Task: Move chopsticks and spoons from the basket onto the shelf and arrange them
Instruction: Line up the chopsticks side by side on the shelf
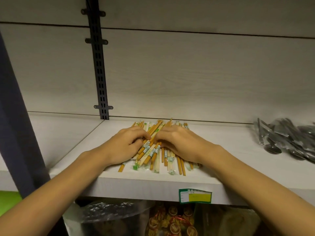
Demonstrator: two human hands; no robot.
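A loose pile of wrapped wooden chopsticks (151, 155) lies on the white shelf (136, 183), fanned out with ends pointing toward the back wall and the front edge. My left hand (126, 145) lies on the left side of the pile, fingers curled round some chopsticks near the middle. My right hand (179, 142) covers the right side, its fingers curled onto chopsticks too. Both hands meet at the pile's centre. A heap of dark spoons in clear wrappers (286, 138) sits on the same shelf at the far right. No basket is in view.
A black slotted rail (98, 65) runs up the back wall. A dark upright post (17, 116) stands at the left. A green and yellow price label (195, 195) hangs on the shelf's front edge. Bagged goods (170, 222) fill the shelf below.
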